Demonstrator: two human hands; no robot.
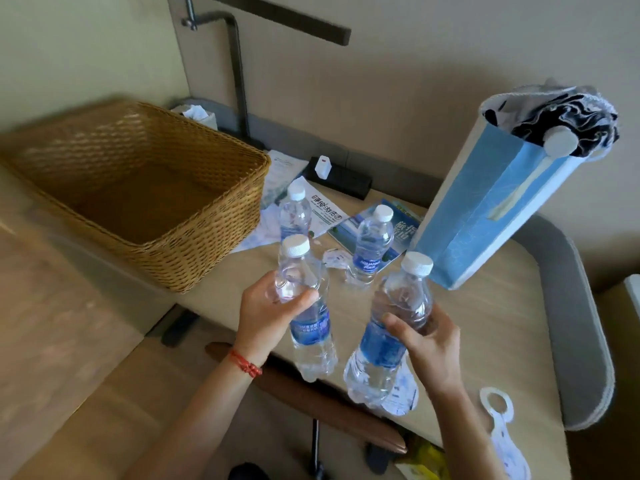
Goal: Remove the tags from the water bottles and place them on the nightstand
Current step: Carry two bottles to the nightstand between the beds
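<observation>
In the head view, the left hand (pixel 268 311) grasps one water bottle (pixel 306 313) by its upper part, and the right hand (pixel 427 336) grasps a second bottle (pixel 388 332); both are held over the near edge of the tabletop (pixel 491 327). Two more bottles (pixel 370 244) stand farther back. A removed tag (pixel 500 426) lies at the near right, another tag (pixel 401 393) under the right-hand bottle. A wicker basket (pixel 138 188) stands to the left

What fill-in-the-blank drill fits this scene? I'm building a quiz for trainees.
1. Each hand, left hand and right hand, holds one water ____.
2. The bottles' caps are ____ in colour.
3. The wicker basket lies to the ____ of the bottles.
4. A loose tag lies on the ____.

Missing words: bottle; white; left; nightstand.
</observation>
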